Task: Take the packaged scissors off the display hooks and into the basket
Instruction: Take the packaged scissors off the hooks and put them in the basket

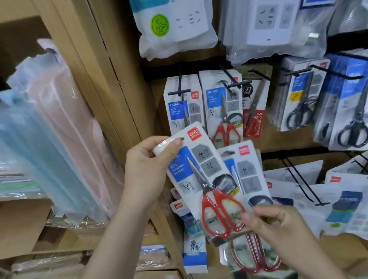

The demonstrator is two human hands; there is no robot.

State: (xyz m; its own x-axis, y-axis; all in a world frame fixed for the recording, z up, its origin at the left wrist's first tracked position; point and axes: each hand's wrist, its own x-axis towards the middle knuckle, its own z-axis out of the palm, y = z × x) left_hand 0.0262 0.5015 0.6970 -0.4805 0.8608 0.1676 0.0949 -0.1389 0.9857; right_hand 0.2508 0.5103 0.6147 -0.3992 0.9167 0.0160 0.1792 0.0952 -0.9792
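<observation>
My left hand (149, 164) grips the top corner of a packaged pair of red-handled scissors (204, 182), held tilted in front of the display. My right hand (272, 222) pinches the bottom of that pack and holds a second red-handled scissors pack (246, 178) behind it. More red-handled scissors packs (223, 107) hang on black display hooks (180, 91) just above. Black-handled scissors packs (352, 111) hang on hooks at the right. No basket is in view.
Bagged power strips (175, 20) hang above the scissors. Clear plastic folders (51, 137) lean on a wooden shelf at the left. Cardboard boxes (15, 227) sit below them. More carded goods (362, 204) hang at the lower right.
</observation>
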